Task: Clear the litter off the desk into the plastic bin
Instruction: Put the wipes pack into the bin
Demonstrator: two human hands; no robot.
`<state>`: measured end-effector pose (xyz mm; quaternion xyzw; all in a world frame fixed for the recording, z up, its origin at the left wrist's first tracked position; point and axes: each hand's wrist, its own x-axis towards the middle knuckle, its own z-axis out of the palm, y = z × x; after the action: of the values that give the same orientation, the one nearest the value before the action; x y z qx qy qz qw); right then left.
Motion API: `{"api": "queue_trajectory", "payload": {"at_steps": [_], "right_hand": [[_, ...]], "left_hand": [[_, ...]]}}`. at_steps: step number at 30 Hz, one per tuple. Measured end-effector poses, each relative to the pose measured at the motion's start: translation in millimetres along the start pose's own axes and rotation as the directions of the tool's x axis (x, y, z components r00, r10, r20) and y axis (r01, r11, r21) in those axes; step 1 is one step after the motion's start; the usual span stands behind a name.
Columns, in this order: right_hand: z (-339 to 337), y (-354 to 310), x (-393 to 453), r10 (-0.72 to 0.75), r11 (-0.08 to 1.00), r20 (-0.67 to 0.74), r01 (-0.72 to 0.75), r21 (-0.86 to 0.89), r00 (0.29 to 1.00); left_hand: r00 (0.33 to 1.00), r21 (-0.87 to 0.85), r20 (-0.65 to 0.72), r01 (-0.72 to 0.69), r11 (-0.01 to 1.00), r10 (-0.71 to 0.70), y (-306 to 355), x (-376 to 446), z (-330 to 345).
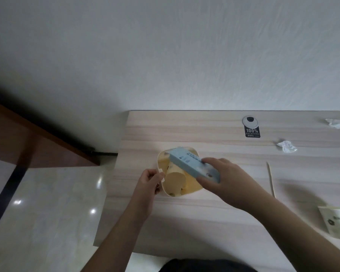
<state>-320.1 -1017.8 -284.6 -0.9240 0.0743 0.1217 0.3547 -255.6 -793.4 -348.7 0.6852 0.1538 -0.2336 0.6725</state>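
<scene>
A pale yellow plastic bin (194,188) stands on the wooden desk (185,213) near its left side. My left hand (148,179) pinches the small tab on the bin's left rim. My right hand (222,177) holds a long light-blue carton box (192,163) tilted over the bin's mouth, its far end pointing up and left. A paper cup (175,178) lies inside the bin under the box. Other litter lies on the desk to the right: two crumpled white papers (286,146) (335,123), a thin wooden skewer (270,178) and a flattened paper cup (336,222).
A round metal cable grommet (249,121) with a black sticker (252,132) sits near the desk's back edge against the white wall. The desk's left edge drops to a glossy tiled floor (47,213). A brown wooden panel (28,140) runs along the left.
</scene>
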Motion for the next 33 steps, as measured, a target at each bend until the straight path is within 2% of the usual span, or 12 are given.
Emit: {"api": "queue_trajectory", "payload": {"at_steps": [3, 6, 14, 19, 23, 27, 33], "right_hand": [[9, -21, -11, 0.098, 0.988, 0.041, -0.092, -0.125, 0.994], [25, -46, -10, 0.124, 0.972, 0.06, -0.109, -0.21, 0.99], [71, -79, 18, 0.199, 0.948, 0.027, -0.185, -0.259, 0.98], [92, -85, 25, 0.134, 0.964, -0.162, -0.166, -0.208, 0.978], [104, -82, 27, 0.035, 0.92, -0.156, -0.092, -0.38, 0.987], [107, -79, 25, 0.016, 0.925, -0.222, -0.099, -0.368, 0.975], [87, -66, 35, 0.034, 0.977, -0.063, -0.047, -0.208, 0.997]], "left_hand": [[1.0, 0.008, 0.009, -0.018, 1.0, 0.017, 1, -1, -14], [0.997, 0.026, 0.04, -0.074, 0.997, 0.073, -2, -1, -24], [0.968, 0.039, 0.228, -0.121, 0.992, 0.109, -12, 2, -41], [0.971, 0.063, 0.216, -0.123, 0.99, 0.107, -14, 4, -45], [0.977, 0.07, 0.184, -0.118, 0.99, 0.103, -12, 7, -51], [0.977, 0.068, 0.195, -0.099, 0.993, 0.084, -10, 8, -57], [0.966, 0.112, 0.251, -0.083, 0.99, 0.053, -15, 3, -56]]}}
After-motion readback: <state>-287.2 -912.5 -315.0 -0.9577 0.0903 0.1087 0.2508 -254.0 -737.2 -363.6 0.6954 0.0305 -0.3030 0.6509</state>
